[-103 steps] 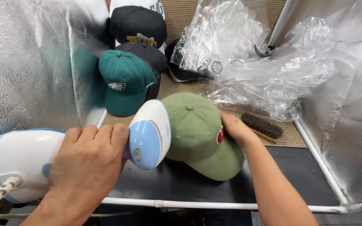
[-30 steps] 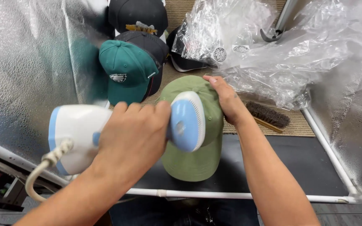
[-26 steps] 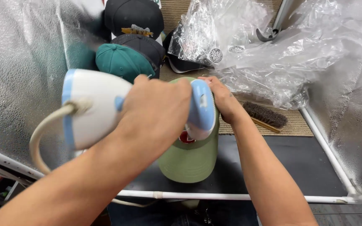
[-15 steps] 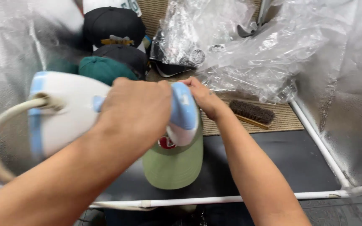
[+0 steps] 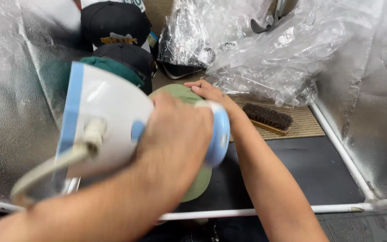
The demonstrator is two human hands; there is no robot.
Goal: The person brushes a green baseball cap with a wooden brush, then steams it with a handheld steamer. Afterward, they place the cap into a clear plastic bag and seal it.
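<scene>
1. Head view, looking down: the left hand is wrapped tight round the handle of a white and blue handheld steamer, whose pale cord trails off toward the lower left.
2. Directly under the steamer lies the olive green cap. Only its crown top, next to the right fingers, and a curve of its brim below the steamer's blue head show; the rest is covered.
3. Taking the green cap as the landmark, the right hand lies flat on the far side of its crown, fingers spread a little and pressing down, gripping nothing.
4. Seen from above, the cap's long axis runs from far to near, crown away from the person and brim toward the white pipe frame.
5. Both hands are at the cap: the right touches it, while the left stays over its near half with the steamer between; whether the steamer's head touches the fabric cannot be told.
6. Beyond the green cap, to the left, a teal cap and two black caps are stacked in a row.
7. To the right of the green cap a wooden bristle brush lies on a woven mat, with crumpled clear plastic bags behind it.
8. Silver foil walls close in on both sides.
</scene>
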